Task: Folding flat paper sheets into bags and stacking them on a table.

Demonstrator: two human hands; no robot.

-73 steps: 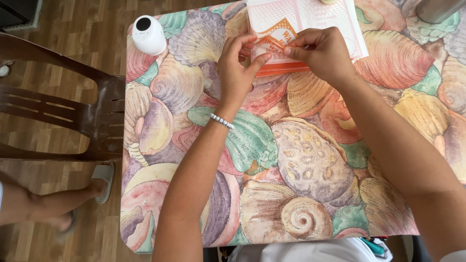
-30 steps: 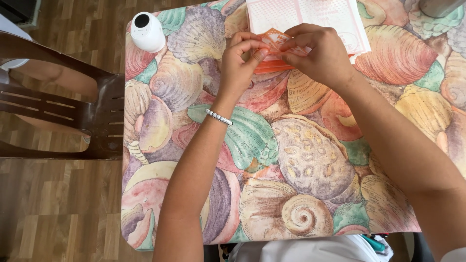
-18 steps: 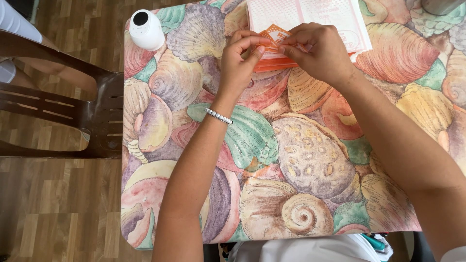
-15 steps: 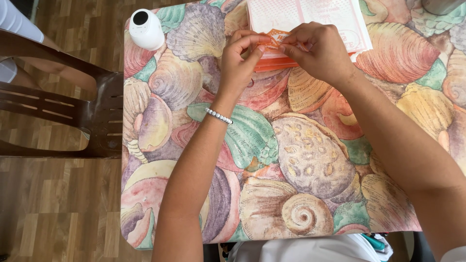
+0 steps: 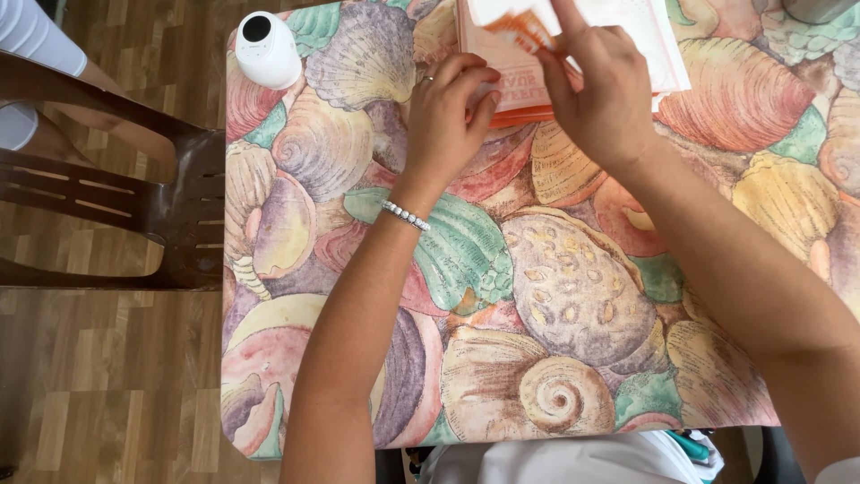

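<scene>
Seen from above at a counter (image 5: pixel 537 296) covered in a seashell-print cloth, a person's right hand (image 5: pixel 600 90) lifts a small orange-and-white paper piece (image 5: pixel 524 27), its grip pinching the piece near the far edge. The left hand (image 5: pixel 448 112) rests with curled fingers on the orange edge of an open booklet (image 5: pixel 573 63); its grip looks loosely closed, though whether it clasps anything cannot be told. A white bottle with a dark round opening (image 5: pixel 266 47) stands at the counter's far left corner, well apart from both hands, beside a brown wooden chair (image 5: pixel 134 197).

The risks appear slight but real. The thin paper, blurred in the pinch, could tear or crease if pulled while part of it is pinned under the left fingers. A wide sweep of the left forearm could knock the bottle off the corner.
</scene>
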